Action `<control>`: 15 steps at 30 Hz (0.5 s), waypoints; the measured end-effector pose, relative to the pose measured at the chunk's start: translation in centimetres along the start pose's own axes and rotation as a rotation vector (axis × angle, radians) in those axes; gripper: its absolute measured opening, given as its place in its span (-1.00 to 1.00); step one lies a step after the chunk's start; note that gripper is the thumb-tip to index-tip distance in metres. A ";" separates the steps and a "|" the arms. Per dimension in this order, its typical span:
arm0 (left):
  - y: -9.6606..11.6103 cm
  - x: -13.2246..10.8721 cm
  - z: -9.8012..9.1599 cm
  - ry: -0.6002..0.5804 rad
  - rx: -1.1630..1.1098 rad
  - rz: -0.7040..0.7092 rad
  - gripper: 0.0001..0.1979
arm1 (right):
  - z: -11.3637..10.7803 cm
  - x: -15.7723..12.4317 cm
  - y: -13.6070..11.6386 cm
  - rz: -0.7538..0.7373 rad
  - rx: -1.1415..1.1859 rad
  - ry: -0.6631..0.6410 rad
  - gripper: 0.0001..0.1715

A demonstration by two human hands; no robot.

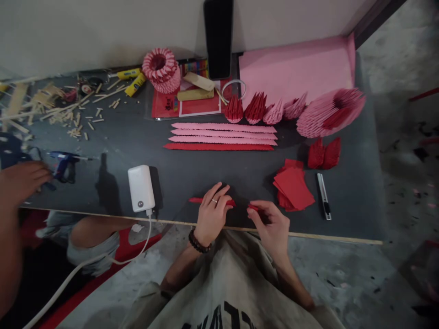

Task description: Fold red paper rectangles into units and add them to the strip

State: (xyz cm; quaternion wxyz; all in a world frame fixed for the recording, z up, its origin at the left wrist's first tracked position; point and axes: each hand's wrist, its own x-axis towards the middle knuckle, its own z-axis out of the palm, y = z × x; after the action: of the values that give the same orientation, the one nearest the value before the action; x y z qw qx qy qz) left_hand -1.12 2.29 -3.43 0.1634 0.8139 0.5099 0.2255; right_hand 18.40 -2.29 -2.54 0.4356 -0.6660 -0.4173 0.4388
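Near the table's front edge, my left hand point(213, 212) is closed over a short red folded-paper strip point(195, 200), whose ends stick out on both sides of the fingers. A small gap to the right, my right hand point(272, 225) pinches a small red folded-paper piece point(253, 207), mostly covered by the fingertips. Beyond my hands lie a long red paper strip point(219, 146) and several pink paper strips point(224, 132), side by side. Right of my right hand is a loose pile of red paper sheets point(294, 187).
A utility knife point(324, 196) lies right of the sheets. Folded-paper shapes, including a large pink one point(329, 116), line the back. A white power bank point(141, 188) with a cable stands left. Another person's hand point(25, 180) is near a blue glue gun point(63, 164) and scattered wood sticks.
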 end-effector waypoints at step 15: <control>2.2 -2.2 -1.2 0.534 -0.150 0.247 -0.66 | 0.4 -1.5 -3.1 -0.228 -0.042 -0.120 -0.91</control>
State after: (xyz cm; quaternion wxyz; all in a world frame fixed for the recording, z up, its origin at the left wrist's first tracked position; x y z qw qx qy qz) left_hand -0.89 -0.59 -1.75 0.0545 0.7674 0.4141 0.4865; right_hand 17.05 -2.77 0.66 0.4428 -0.5958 -0.5247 0.4168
